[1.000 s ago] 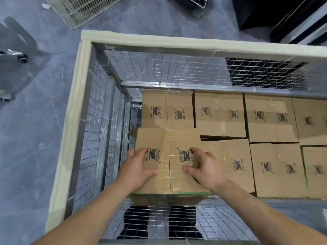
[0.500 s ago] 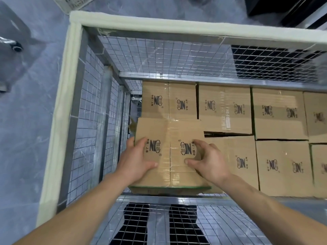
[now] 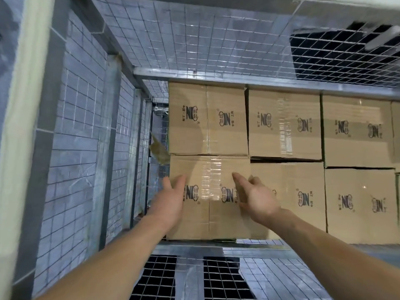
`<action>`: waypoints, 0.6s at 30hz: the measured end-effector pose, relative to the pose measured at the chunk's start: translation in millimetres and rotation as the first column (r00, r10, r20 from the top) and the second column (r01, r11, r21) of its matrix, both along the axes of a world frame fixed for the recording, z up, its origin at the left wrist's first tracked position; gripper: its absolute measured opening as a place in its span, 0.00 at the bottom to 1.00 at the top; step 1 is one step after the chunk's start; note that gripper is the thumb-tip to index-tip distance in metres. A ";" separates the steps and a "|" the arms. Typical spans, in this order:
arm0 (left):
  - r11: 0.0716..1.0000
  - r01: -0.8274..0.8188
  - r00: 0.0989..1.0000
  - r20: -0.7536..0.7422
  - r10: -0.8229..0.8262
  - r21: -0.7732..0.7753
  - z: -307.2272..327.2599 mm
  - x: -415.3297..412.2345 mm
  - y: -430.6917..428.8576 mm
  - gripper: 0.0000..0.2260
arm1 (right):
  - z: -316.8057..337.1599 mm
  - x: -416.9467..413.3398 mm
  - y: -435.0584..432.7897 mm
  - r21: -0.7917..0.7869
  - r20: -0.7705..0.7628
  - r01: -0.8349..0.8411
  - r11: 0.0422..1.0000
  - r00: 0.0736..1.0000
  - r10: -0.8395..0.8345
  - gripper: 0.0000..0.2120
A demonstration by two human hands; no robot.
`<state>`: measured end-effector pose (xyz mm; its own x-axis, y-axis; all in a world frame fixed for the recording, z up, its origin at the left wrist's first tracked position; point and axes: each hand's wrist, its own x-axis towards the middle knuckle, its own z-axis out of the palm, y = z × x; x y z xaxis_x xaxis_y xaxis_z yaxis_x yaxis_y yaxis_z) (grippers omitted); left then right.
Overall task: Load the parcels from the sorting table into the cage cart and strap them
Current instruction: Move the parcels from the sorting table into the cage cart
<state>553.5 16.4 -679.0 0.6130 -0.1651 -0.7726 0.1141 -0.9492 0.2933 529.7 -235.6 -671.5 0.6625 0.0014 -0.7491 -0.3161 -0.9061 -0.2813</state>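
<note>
Parcel (image 3: pixel 216 219): taped cardboard box with printed logos, lying flat in the near-left corner of the cage cart (image 3: pixel 86 148), top face up.
Left hand (image 3: pixel 171 202): fingers straight and apart, palm down at the left edge of the parcel's top; it grips nothing, and whether it touches cannot be told.
Right hand (image 3: pixel 259 198): fingers extended and loosely spread over the right part of the parcel's top, beside the right-hand logo; nothing is gripped, and contact cannot be told.
Edges: the parcel's far edge meets the far-left box (image 3: pixel 207 120); its right edge lies against the near-row neighbour (image 3: pixel 303 198); its near edge runs along the near rail (image 3: pixel 216 247) of the cart.
Open room: a narrow dark gap (image 3: pixel 159 178) separates the parcel's left edge from the cart's left mesh wall, and a brown scrap (image 3: pixel 159 150) hangs in that gap toward the far end. Above the box tops the mesh walls rise well clear, leaving free height over the whole layer.
Other boxes: a far row and a near row of like boxes run side by side toward the right edge of the cart, with thin dark seams between them.
Top rail: cream padding (image 3: pixel 19 126) covers the left upper edge of the cart.
</note>
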 end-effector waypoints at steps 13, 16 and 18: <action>0.971 0.211 0.976 -0.086 -0.202 0.113 -10.6 12.0 -2.2 0.31 | -10.5 5.9 -6.4 -0.024 -0.143 -0.119 0.993 0.983 0.114 0.33; 0.957 0.250 0.966 -0.098 -0.237 0.144 29.7 29.3 -11.6 0.34 | 23.8 18.7 -5.5 -0.012 -0.179 -0.090 0.996 0.980 0.086 0.28; 0.948 0.282 0.959 -0.025 -0.281 0.148 62.3 39.8 -23.3 0.30 | 53.5 23.3 -5.9 -0.025 -0.130 -0.031 0.999 0.991 0.028 0.29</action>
